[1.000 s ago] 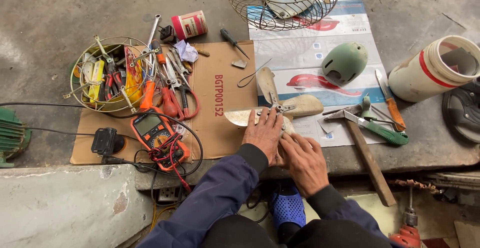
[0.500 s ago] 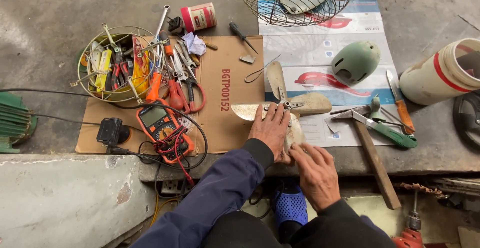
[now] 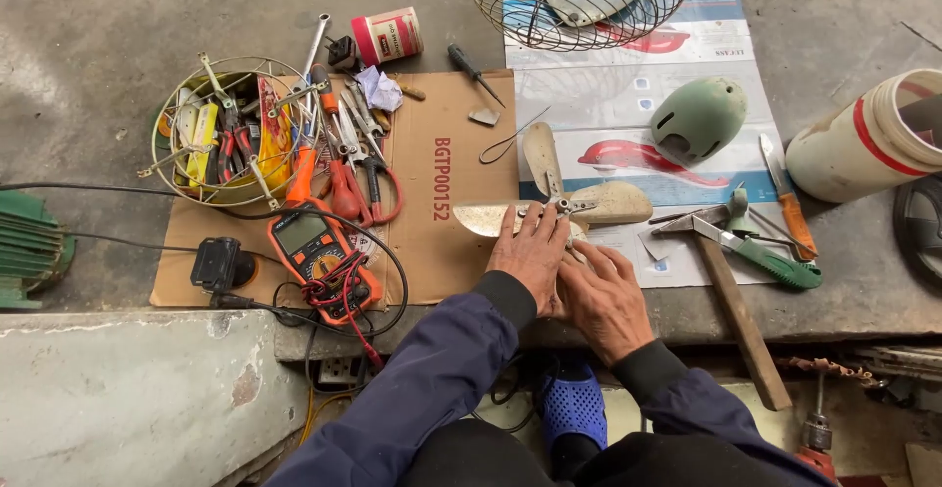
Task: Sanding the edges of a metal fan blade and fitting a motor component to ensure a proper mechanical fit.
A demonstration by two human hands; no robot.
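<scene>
Grey concrete floor — raised ledge

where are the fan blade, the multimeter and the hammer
fan blade (image 3: 610, 202): head view, on the right-hand cream blade, clear of the hands
multimeter (image 3: 312, 249): head view, on its orange body just below the screen
hammer (image 3: 731, 296): head view, on the wooden handle below the metal head

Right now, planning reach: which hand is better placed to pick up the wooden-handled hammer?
Probably the right. The right hand lies nearer the hammer; the left hand, on the fan blade, would have to cross over.
</scene>
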